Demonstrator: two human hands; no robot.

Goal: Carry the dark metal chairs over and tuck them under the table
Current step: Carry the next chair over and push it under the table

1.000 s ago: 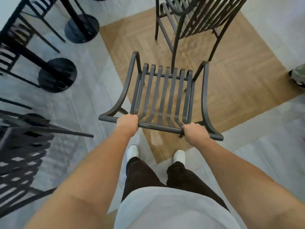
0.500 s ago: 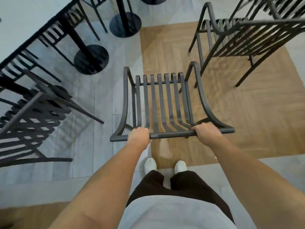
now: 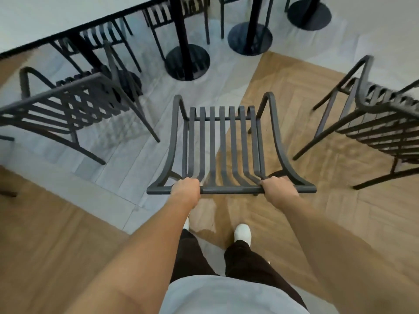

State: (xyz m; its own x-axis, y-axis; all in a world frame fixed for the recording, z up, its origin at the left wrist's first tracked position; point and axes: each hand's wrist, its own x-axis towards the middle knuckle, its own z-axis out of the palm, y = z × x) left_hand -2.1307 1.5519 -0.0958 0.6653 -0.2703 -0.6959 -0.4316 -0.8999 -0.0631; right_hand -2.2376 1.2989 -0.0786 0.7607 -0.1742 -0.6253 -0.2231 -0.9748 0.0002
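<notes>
A dark metal slatted chair [image 3: 223, 141] is straight in front of me, its seat facing away. My left hand [image 3: 185, 189] and my right hand [image 3: 277, 189] both grip its top back rail, left and right of the middle. The table [image 3: 56, 17] with a pale top and black edge runs across the upper left. Its black posts stand on round bases [image 3: 187, 61] ahead of the chair.
A second dark chair [image 3: 68, 109] stands at the left and a third [image 3: 381, 123] at the right. More chairs [image 3: 158, 17] sit tucked under the table. Further round bases [image 3: 249, 39] stand at the top. Open floor lies between the held chair and the table.
The view has swung left so the table and its bases now lie ahead. The held chair has turned with me and stays in both hands; the side chairs have shifted right in view.
</notes>
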